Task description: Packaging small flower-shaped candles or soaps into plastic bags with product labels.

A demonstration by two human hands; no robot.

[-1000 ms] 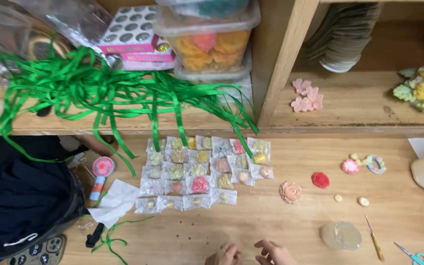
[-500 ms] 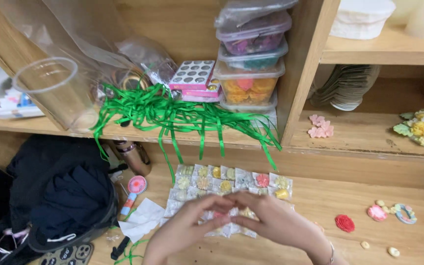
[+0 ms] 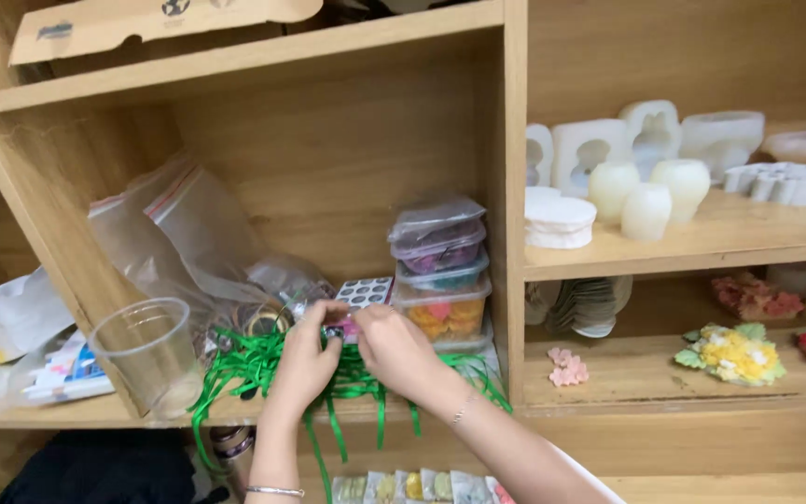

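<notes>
Green glossy ribbon strands (image 3: 263, 369) lie heaped on the wooden shelf (image 3: 608, 373), spilling over its edge. Left hand (image 3: 305, 359) and right hand (image 3: 394, 345) pinch something small above them, beside stacked clear plastic tubs (image 3: 440, 271).
</notes>
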